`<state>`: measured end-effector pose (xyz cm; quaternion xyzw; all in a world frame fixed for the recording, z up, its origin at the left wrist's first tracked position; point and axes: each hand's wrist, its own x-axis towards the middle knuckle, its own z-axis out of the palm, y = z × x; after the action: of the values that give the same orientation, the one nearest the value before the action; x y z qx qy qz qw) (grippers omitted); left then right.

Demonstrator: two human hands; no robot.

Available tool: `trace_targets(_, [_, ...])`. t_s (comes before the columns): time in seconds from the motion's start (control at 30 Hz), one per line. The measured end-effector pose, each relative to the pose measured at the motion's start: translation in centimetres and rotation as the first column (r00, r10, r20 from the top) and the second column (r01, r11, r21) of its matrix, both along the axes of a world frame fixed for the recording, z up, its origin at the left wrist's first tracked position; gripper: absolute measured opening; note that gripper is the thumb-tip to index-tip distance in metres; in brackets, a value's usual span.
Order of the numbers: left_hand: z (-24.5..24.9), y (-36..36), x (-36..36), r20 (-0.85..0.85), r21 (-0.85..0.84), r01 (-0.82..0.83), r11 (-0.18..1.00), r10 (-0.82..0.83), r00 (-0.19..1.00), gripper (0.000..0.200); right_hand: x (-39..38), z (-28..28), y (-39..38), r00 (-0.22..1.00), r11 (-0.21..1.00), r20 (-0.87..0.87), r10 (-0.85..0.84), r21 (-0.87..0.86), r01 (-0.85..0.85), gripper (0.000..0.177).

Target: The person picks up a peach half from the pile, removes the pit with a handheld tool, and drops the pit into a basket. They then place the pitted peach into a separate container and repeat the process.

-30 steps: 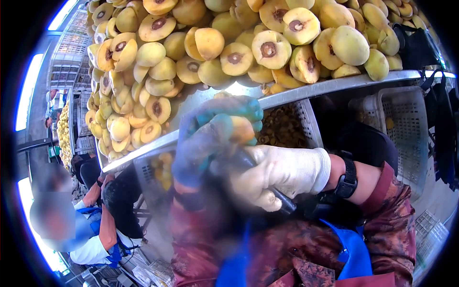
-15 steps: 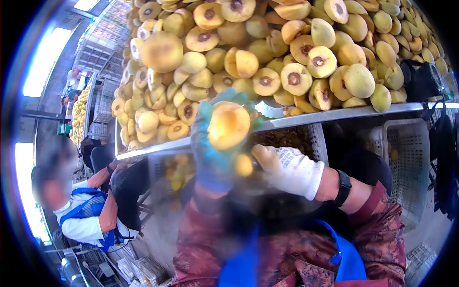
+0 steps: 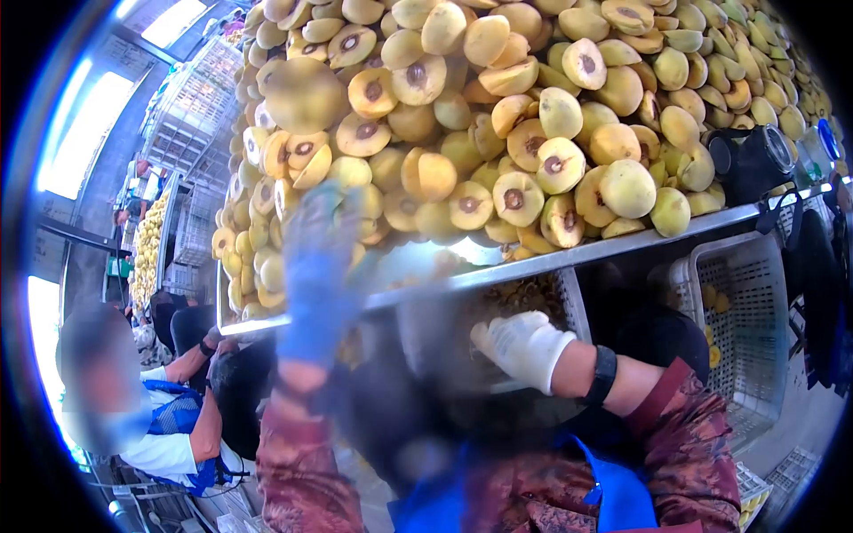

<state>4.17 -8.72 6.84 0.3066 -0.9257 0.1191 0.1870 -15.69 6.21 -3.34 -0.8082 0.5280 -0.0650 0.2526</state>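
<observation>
A heap of halved yellow peaches, many showing brown pit centres, fills the metal-edged table. My left hand, in a blue-green glove, reaches over the table edge onto the near left of the heap. Motion smears its fingers, so I cannot tell whether they hold a peach half. In front of the edge, lower down, is my right hand in a white glove. Its fingers are curled closed, and their inner side is hidden. Below it, a crate contains brown scraps.
A pale perforated basket with a few yellow pieces stands at right. On the table's right corner sit a black container and a blue-lidded jar. A co-worker sits close at left; stacked crates rise behind.
My left hand has moved left and forward onto the heap; the peach half it held in front of me no longer shows there. My right hand has dropped slightly, and the view has shifted.
</observation>
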Motion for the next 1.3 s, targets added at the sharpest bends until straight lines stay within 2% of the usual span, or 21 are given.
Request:
trace_targets(0.03, [-0.3, -0.3, -3.3, 0.177, -0.137, -0.016, 0.990, 0.040, 0.983, 0.072, 0.1, 0.2, -0.2, 1.000, 0.999, -0.004, 0.020, 0.044, -0.020, 0.013])
trace_targets(0.07, [-1.0, -1.7, -5.4, 0.252, -0.226, 0.106, 0.968, -0.047, 0.967, 0.072, 0.0, 0.2, -0.1, 0.999, 0.995, -0.005, 0.039, 0.090, -0.038, 0.013])
trace_targets(0.2, [-3.7, -5.9, -9.8, 0.538, -0.086, 0.249, 0.965, -0.165, 0.826, 0.058, -0.5, -2.2, 1.0, 0.998, 0.955, 0.050, 0.029, -0.296, -0.013, 0.012])
trace_targets(0.23, [-4.7, -7.3, -9.7, 0.462, -0.040, 0.312, 0.949, -0.259, 0.848, 0.053, -0.6, -2.5, 1.0, 0.995, 0.907, 0.095, 0.002, -0.420, 0.038, 0.013])
trace_targets(0.33, [-5.3, -8.0, -9.2, 0.445, -0.067, 0.315, 0.947, -0.254, 0.859, 0.050, -1.2, -1.5, 0.9, 0.998, 0.857, -0.002, -0.062, -0.513, 0.052, 0.016])
trace_targets(0.43, [-5.5, -6.6, -8.6, 0.165, 0.003, 0.121, 0.993, -0.120, 0.979, 0.053, -2.1, 0.5, 0.3, 0.977, 0.850, 0.186, -0.100, -0.494, 0.181, 0.018])
trace_targets(0.47, [-5.0, -5.7, -8.4, -0.112, 0.343, 0.079, 0.936, -0.043, 0.993, 0.053, -2.3, 1.2, -0.2, 0.944, 0.904, 0.306, -0.122, -0.359, 0.233, 0.022])
trace_targets(0.53, [-3.6, -3.3, -7.6, -0.470, 0.823, 0.252, 0.509, 0.360, 0.806, 0.054, -2.3, 2.4, -1.1, 0.834, 0.962, 0.515, -0.199, -0.062, 0.267, 0.030])
trace_targets(0.57, [-3.1, -2.2, -6.5, -0.609, 0.791, 0.535, 0.297, 0.463, 0.644, 0.050, -1.9, 1.9, -1.7, 0.756, 0.949, 0.617, -0.217, -0.048, 0.311, 0.032])
trace_targets(0.6, [-4.0, -1.7, -5.9, -0.628, 0.771, 0.563, 0.299, 0.506, 0.592, 0.046, -2.3, 3.4, -2.0, 0.710, 0.947, 0.634, -0.307, 0.130, 0.293, 0.037])
trace_targets(0.67, [-3.2, 1.6, -5.8, -0.501, 0.778, 0.607, 0.163, 0.744, 0.442, 0.042, -1.9, 3.4, -1.8, 0.637, 0.919, 0.691, -0.342, 0.104, 0.381, 0.036])
trace_targets(0.73, [-4.5, 3.2, -5.3, -0.583, 0.655, 0.736, 0.171, 0.735, 0.347, 0.046, -1.3, 2.7, -2.0, 0.621, 0.904, 0.725, -0.297, 0.005, 0.427, 0.040])
trace_targets(0.77, [-3.6, 4.9, -5.7, -0.509, 0.637, 0.765, 0.093, 0.796, 0.328, 0.047, -1.0, 2.3, -2.1, 0.614, 0.892, 0.740, -0.274, -0.044, 0.451, 0.043])
trace_targets(0.8, [-4.2, 5.6, -6.0, -0.587, 0.559, 0.820, 0.128, 0.759, 0.282, 0.049, -0.7, 2.1, -2.1, 0.623, 0.877, 0.733, -0.274, -0.074, 0.474, 0.043])
trace_targets(0.9, [-5.6, 6.7, -5.3, -0.728, 0.646, 0.698, 0.308, 0.522, 0.444, 0.056, -0.5, 2.0, -2.1, 0.645, 0.849, 0.699, -0.308, -0.104, 0.519, 0.045])
trace_targets(0.97, [-6.3, 6.7, -4.9, -0.703, 0.693, 0.619, 0.369, 0.536, 0.467, 0.058, -0.6, 2.9, -2.0, 0.658, 0.857, 0.657, -0.367, -0.037, 0.514, 0.046])
trace_targets(1.07, [-7.1, 6.8, -4.4, -0.672, 0.696, 0.635, 0.336, 0.615, 0.412, 0.053, -1.4, 4.0, -2.7, 0.602, 0.828, 0.700, -0.384, -0.027, 0.560, 0.045])
trace_targets(1.13, [-6.7, 6.9, -5.0, -0.643, 0.666, 0.695, 0.271, 0.681, 0.350, 0.047, -1.7, 4.3, -2.9, 0.599, 0.784, 0.741, -0.303, -0.164, 0.599, 0.042])
trace_targets(1.17, [-6.3, 7.9, -5.9, -0.488, 0.578, 0.801, 0.155, 0.852, 0.187, 0.047, -1.7, 4.2, -3.1, 0.600, 0.770, 0.750, -0.278, -0.199, 0.606, 0.042])
trace_targets(1.27, [-9.0, 7.5, -5.3, -0.654, 0.654, 0.711, 0.259, 0.666, 0.359, 0.046, -1.9, 4.4, -3.1, 0.659, 0.791, 0.706, -0.259, -0.236, 0.564, 0.042])
trace_targets(1.3, [-8.0, 7.6, -5.6, -0.621, 0.591, 0.795, 0.133, 0.705, 0.343, 0.042, -2.0, 4.3, -3.1, 0.681, 0.794, 0.690, -0.244, -0.261, 0.549, 0.043])
